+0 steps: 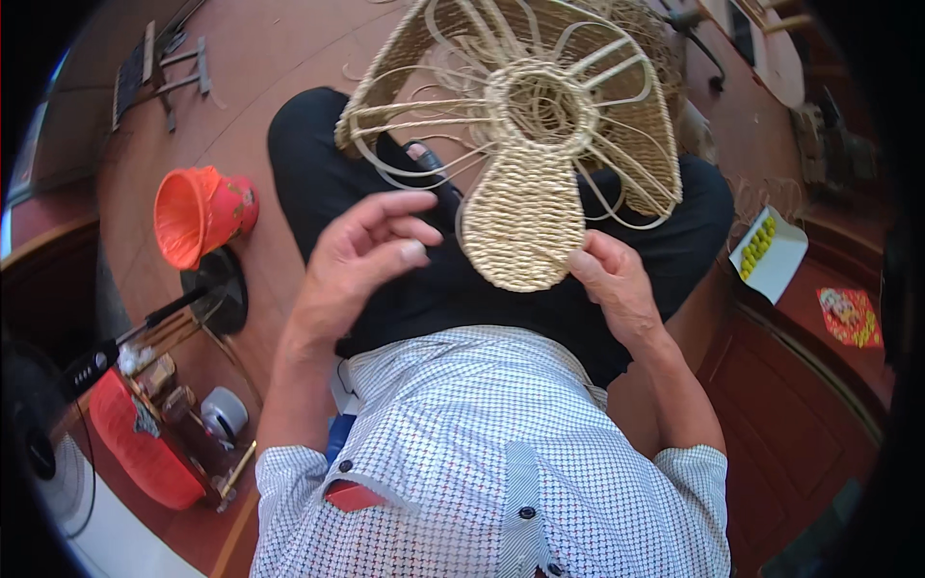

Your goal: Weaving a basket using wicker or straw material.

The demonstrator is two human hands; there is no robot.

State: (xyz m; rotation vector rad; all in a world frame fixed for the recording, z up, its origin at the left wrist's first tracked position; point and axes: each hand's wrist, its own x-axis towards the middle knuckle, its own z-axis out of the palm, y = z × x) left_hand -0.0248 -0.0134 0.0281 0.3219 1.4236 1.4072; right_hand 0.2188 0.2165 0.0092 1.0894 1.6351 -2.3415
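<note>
A half-woven straw piece (525,222) lies over my lap. Its near end is a finished rounded lobe of tight weave, joined to a braided ring with loops of pale cane and twisted cord fanning out from it. Under and behind it stands a larger woven straw basket (665,144), its flared walls on both sides. With thumb and fingers, my right hand (614,279) pinches the lobe's right edge. My left hand (371,250) hovers a little left of the lobe, fingers half curled and apart, holding nothing visible.
On the floor at left stands a red bucket (231,207) with an orange liner. A black fan (92,371) and a red stool (145,438) are nearer on that side. A white tray of small yellow things (758,246) sits at right. Loose cane strands lie beyond the basket.
</note>
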